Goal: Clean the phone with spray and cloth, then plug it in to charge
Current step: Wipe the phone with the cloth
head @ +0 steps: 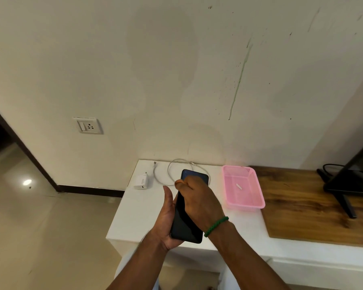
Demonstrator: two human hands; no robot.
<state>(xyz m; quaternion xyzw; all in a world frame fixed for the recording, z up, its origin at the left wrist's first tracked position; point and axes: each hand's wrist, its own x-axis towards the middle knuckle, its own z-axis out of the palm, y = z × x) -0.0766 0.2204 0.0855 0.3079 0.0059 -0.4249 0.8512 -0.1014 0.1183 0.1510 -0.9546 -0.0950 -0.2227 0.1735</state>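
Phone (187, 222) cradled in L hand (166, 222), R hand (199, 197) fingers curled on screen.
Risk: slips off L palm, hits white tabletop (138, 216) front edge.

The one camera sits on my head, looking forward and down, close over the table (138, 208) by the wall (176, 70).

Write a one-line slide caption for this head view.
Left hand cradles a dark phone while the right hand works on its screen; charger and cable lie unplugged behind.
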